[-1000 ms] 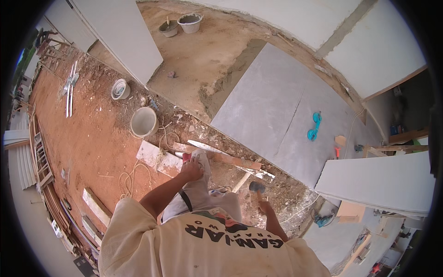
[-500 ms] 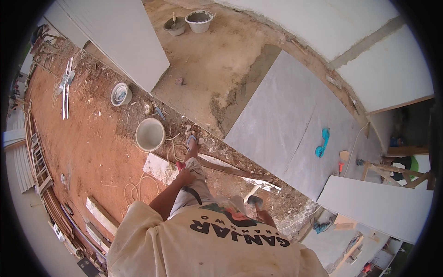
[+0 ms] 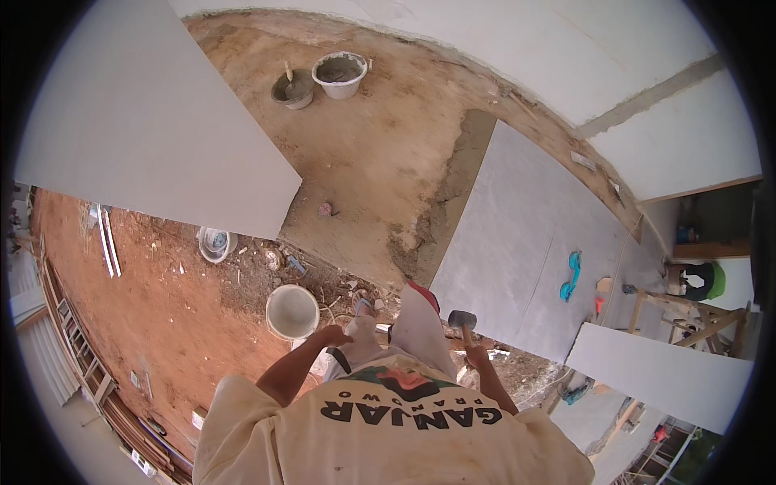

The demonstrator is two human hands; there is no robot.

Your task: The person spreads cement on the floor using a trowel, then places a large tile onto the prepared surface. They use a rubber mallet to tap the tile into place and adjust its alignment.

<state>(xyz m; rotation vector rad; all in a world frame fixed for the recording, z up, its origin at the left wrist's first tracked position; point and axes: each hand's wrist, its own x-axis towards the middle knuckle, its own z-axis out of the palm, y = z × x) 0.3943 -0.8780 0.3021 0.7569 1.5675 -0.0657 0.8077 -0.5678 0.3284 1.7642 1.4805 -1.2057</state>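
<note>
Worker at the edge of a floor, 2 bare hands in front of the body. The right hand (image 3: 477, 356) is wrapped around the pale handle of a mallet (image 3: 463, 321); fingers and palm are closed on it, with the dark head pointing away from the worker. From where I stand, the mallet head appears at the near edge of a large grey slab (image 3: 517, 234); whether the 2 touch cannot be told. The left hand (image 3: 333, 335) lies at the worker's left leg; I cannot tell whether its fingers are spread or pressed together.

On the grey surface: a teal suction lifter (image 3: 572, 276) with 2 round ends, and, farther right, a tool with an orange-red handle (image 3: 599, 305). A strip of wet mortar (image 3: 457, 186) borders the slab's left side. Beyond, on sandy ground, stand 2 tubs of mortar: a grey tub (image 3: 299, 103) with an upright handle in it, and just beside it a white tub (image 3: 343, 90).

Left of the worker, a pale bucket (image 3: 293, 315) stands near the left hand; a smaller bucket (image 3: 214, 257) is farther off, partly behind a pale panel (image 3: 145, 121).
</note>
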